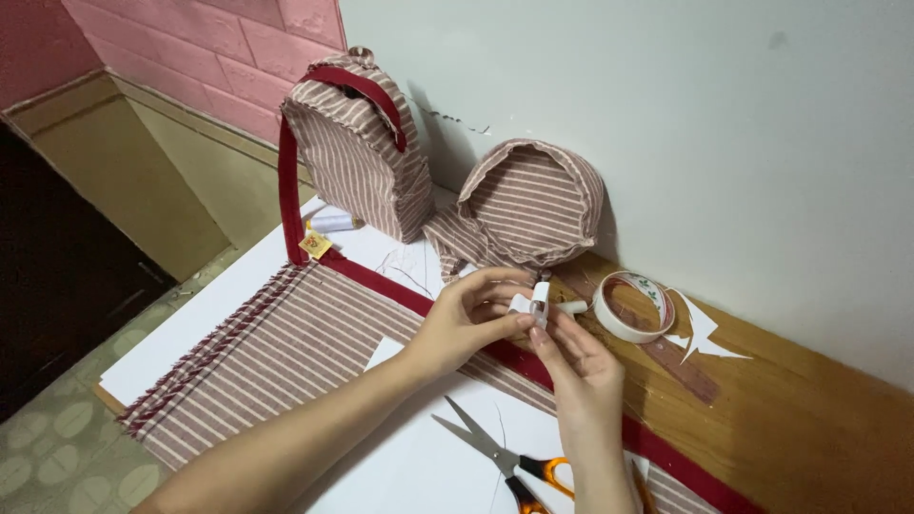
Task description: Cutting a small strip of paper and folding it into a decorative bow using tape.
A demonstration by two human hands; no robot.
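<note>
Nearest me, the orange-handled scissors (505, 459) lie with blades apart on white paper (419, 457), just below my wrists and touched by neither hand. Above them my right hand (581, 366) reaches up, thumb and forefinger pinched on a small white strip of tape (535, 303). My left hand (466, 319) comes in from the left and closes its fingertips on the same strip, so the tape sits between both hands, over the dark red border of the striped cloth (286, 347) spread on the table. Just right of the strip, on the bare wood, lies the roll of white tape (633, 306), near my fingers but apart from them. Beyond it, against the wall, rests a round striped fabric piece (528, 205), and further left a small striped backpack (357, 143) stands upright with a spool of white thread (333, 222) at its foot.
</note>
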